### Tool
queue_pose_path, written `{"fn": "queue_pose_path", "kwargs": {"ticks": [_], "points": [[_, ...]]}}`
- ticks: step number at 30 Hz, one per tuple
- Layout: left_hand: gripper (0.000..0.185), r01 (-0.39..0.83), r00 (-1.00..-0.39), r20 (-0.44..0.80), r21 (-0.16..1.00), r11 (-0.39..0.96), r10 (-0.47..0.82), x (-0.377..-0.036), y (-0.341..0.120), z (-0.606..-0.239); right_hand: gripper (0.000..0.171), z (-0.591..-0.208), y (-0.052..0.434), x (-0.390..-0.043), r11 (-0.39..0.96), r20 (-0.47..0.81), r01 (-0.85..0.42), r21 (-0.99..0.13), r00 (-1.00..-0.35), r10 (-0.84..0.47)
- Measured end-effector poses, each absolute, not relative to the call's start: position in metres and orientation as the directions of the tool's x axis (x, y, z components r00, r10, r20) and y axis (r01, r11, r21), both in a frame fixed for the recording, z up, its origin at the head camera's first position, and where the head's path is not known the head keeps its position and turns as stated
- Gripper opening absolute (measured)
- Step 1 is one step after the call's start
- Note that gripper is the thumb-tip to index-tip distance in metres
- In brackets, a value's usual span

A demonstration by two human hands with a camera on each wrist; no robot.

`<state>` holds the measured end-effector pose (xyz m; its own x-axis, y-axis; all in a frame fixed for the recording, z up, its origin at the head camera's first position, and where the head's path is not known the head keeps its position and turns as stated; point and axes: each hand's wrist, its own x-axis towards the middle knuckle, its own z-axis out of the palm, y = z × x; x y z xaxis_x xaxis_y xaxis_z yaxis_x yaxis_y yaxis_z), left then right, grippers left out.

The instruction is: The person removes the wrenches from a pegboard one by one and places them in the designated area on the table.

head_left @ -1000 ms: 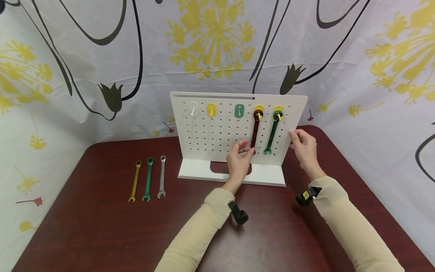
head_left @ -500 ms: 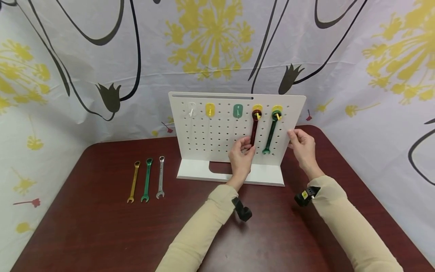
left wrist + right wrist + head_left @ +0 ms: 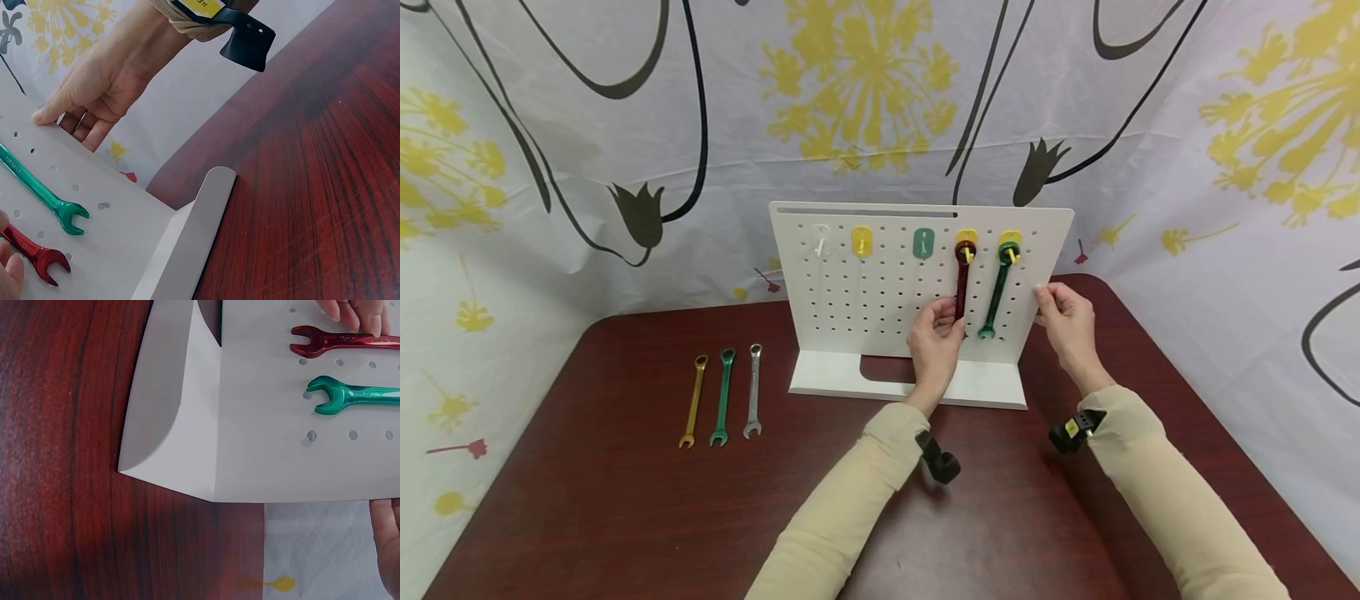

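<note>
Left hand (image 3: 935, 337) pinches the lower shank of the red wrench (image 3: 961, 279), which hangs from a yellow hook (image 3: 967, 239). Right hand (image 3: 1066, 321) grips the pegboard (image 3: 865, 292) edge. Green wrench (image 3: 996, 292) hangs between the hands.

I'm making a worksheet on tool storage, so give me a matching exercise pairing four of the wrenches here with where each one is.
Things:
1. red wrench
2. gold wrench
3. silver wrench
4. green wrench on the pegboard

Places:
A. lying on the table, leftmost of three
B. hanging from a yellow hook, pinched low down by the left hand
C. hanging on the rightmost hook, nearest the right hand
D. lying on the table, rightmost of three

Pairs: 1-B, 2-A, 3-D, 4-C
</note>
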<state>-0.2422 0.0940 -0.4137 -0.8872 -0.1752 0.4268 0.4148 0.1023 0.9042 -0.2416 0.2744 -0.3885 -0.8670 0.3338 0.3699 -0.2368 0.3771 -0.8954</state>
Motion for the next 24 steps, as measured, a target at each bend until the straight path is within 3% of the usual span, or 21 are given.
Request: {"fn": "queue_pose_path", "kwargs": {"ticks": [10, 24], "points": [[0.021, 0.4, -0.887, 0.419, 0.907, 0.13, -0.194, -0.242, 0.099, -0.412, 0.022, -0.39, 0.277, -0.242, 0.386, 0.363, -0.224, -0.895, -0.87, 0.335], [0.018, 0.332, -0.895, 0.378, 0.919, 0.213, -0.237, -0.242, 0.104, -0.411, 0.032, -0.38, 0.271, -0.234, 0.381, 0.351, -0.221, -0.898, -0.883, 0.313]]}}
